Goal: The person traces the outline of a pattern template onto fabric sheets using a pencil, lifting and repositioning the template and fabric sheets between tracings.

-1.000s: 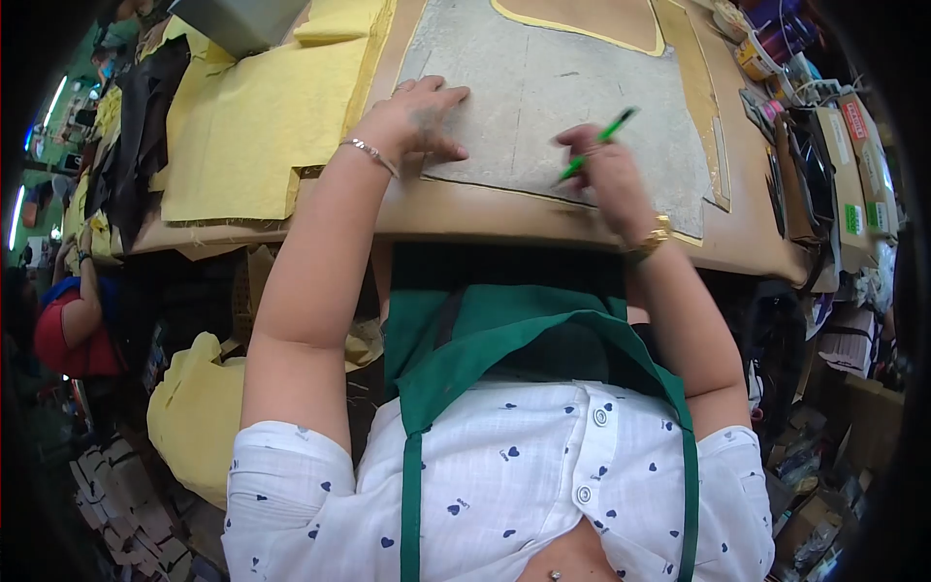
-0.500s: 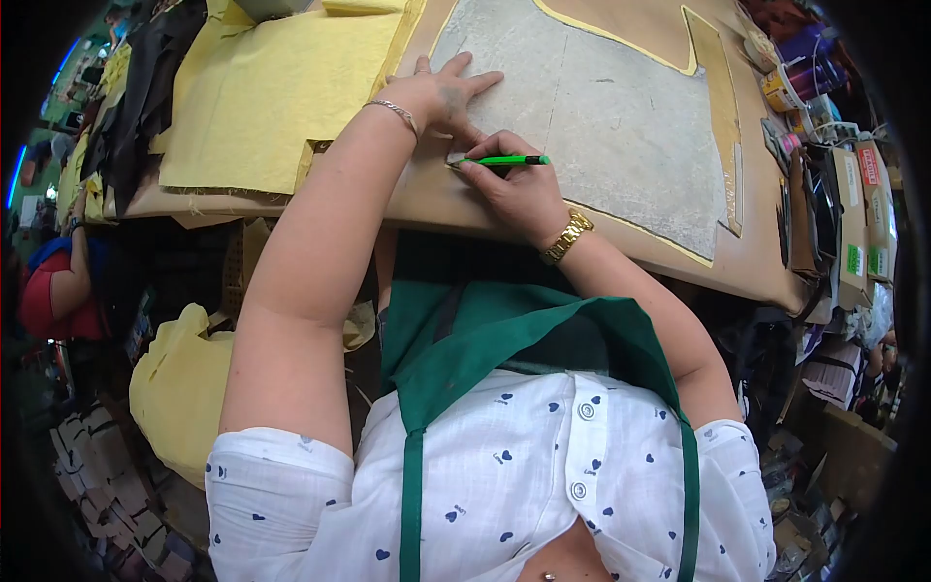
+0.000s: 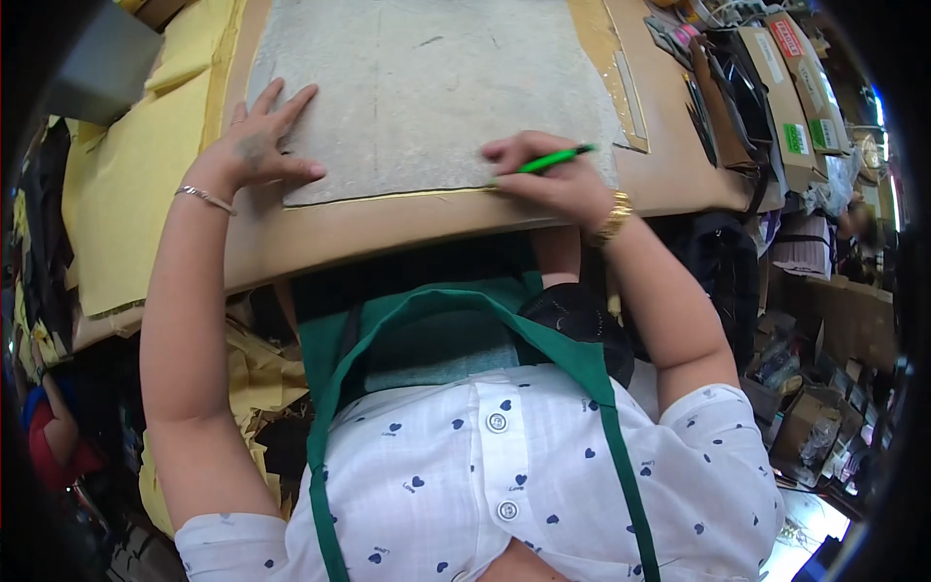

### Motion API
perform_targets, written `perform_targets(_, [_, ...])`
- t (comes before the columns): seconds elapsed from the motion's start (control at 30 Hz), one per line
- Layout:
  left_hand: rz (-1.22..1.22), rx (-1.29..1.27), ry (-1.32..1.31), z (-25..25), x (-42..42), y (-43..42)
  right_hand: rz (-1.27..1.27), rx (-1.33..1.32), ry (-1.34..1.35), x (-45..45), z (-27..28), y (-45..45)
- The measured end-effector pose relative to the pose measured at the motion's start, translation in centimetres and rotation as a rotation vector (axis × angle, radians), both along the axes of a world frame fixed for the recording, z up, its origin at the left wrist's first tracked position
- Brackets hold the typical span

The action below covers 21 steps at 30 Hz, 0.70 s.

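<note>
Head view, left hand (image 3: pixel 260 153) with fingers spread on the left edge of a grey sheet (image 3: pixel 427 107), right hand (image 3: pixel 555 182) gripping a green pen (image 3: pixel 551 161) at its near edge, tan table (image 3: pixel 388 228) beneath, yellow material (image 3: pixel 145 179) left, cardboard boxes (image 3: pixel 776 102) right.

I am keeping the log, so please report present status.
Left hand splayed on grey sheet, left side. Right hand holding green pen at near edge. No obstruction visible there.

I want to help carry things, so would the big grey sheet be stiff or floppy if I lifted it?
Probably fairly stiff: the grey sheet lies flat, without visible ripples. It may be light for its size, since its edge looks thin. Being so wide, it might still bend a little in the middle.
</note>
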<state>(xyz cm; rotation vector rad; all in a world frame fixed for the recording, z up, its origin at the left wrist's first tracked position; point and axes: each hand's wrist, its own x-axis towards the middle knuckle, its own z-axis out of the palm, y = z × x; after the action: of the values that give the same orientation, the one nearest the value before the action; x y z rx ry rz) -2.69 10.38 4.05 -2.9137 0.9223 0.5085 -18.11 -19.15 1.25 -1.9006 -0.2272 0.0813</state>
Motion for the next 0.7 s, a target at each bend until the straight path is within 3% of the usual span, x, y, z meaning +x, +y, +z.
perform_targets(0.17, [-0.044, -0.054, -0.003, -0.5, 0.3, 0.4, -0.234, 0.042, 0.159, -5.1, 1.3, -9.6])
perform_targets(0.33, [-0.025, -0.002, -0.013, -0.4, 0.3, 0.3, -0.313, 0.037, 0.134, -6.1, 2.8, -12.3])
perform_targets(0.47, [-0.053, 0.044, -0.006, 0.2, 0.1, -0.1, -0.228, 0.145, 0.036, -2.9, 3.3, -5.5])
perform_targets(0.57, [-0.046, 0.053, -0.04, -0.1, 0.0, 0.0, -0.151, 0.103, 0.079, 0.4, 2.2, 2.9])
perform_targets(0.7, [0.006, 0.007, -0.035, -0.6, 0.0, 0.3, -0.092, 0.051, -0.074, 3.9, 0.6, 12.7])
